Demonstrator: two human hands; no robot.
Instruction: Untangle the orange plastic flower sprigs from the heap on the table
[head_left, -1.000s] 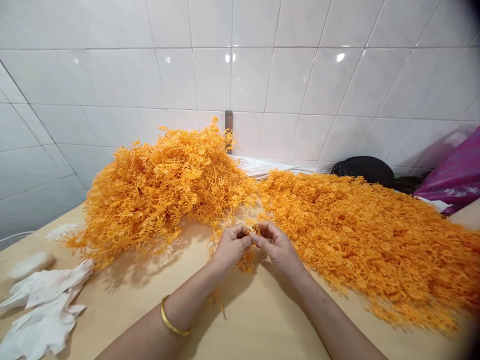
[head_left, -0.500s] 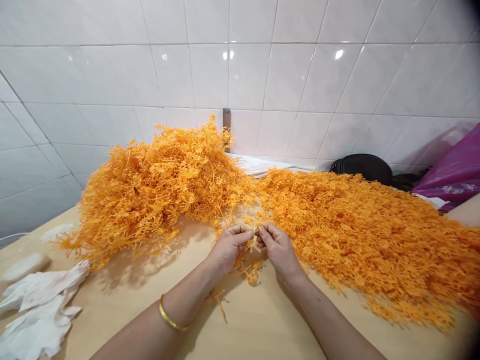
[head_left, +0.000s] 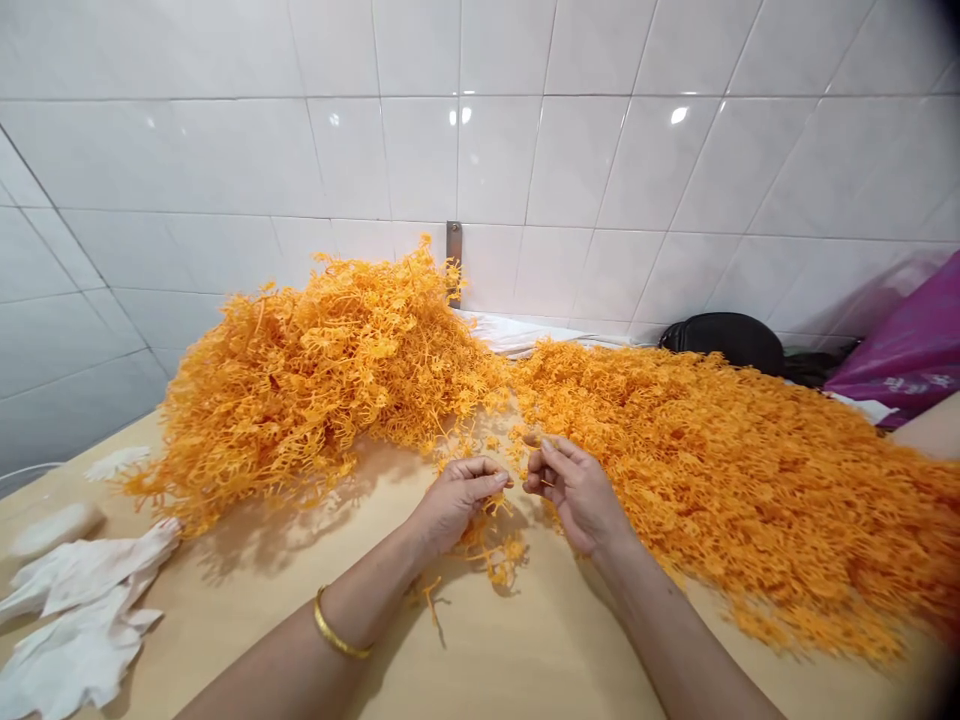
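Note:
Two masses of tangled orange plastic sprigs lie on the light wooden tabletop (head_left: 517,650): a tall heap (head_left: 322,380) at the left and a flatter, wide spread (head_left: 712,470) at the right. My left hand (head_left: 457,500) pinches a thin tuft of the sprigs (head_left: 495,555), which hangs down below it onto the table. My right hand (head_left: 577,495) sits at the edge of the spread, its fingertips pinched on a small orange strand (head_left: 547,482). A gold bangle (head_left: 337,630) circles my left wrist.
White gloves (head_left: 82,620) lie at the table's left front. A black bag (head_left: 720,342) and a purple plastic bag (head_left: 900,350) sit at the back right, beside a forearm (head_left: 930,425) at the edge. White tiles cover the walls, with a metal bracket (head_left: 454,262).
My hands have drawn apart, the right one moving right and turning, and the strands between them have separated. The tuft under my left hand hangs slightly further left.

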